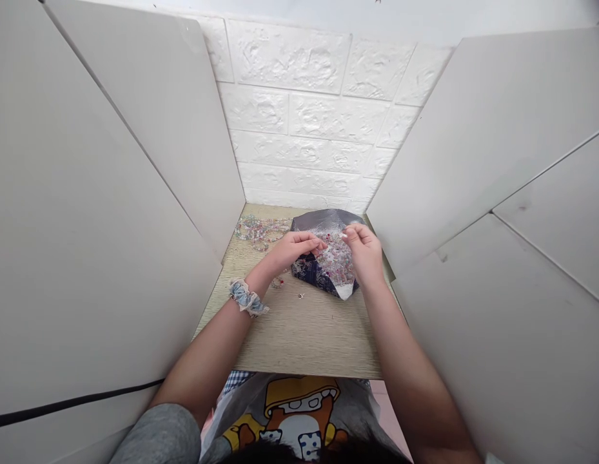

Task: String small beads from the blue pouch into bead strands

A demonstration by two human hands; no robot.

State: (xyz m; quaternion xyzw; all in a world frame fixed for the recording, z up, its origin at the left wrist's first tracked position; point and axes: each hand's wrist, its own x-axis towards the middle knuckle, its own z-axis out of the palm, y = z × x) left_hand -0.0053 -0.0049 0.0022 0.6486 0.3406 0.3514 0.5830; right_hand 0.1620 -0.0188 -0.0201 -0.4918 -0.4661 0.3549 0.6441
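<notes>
Your left hand (pixel 295 249) and right hand (pixel 365 252), both pinched shut on something tiny, hover over beads (pixel 336 261) heaped on a bag (pixel 314 223) at the back of the table (pixel 304 335); keep them low so drops likely land there.

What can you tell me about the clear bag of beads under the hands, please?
The bag is thin, crinkled clear plastic that holds many small pink, white and pale beads. It lies flat on a dark blue patterned base toward the far end of the wood-grain table, with a white corner poking out at its near edge. The left hand and right hand pinch at its upper part. Whether they grip plastic or a bead is too small to tell.
</notes>
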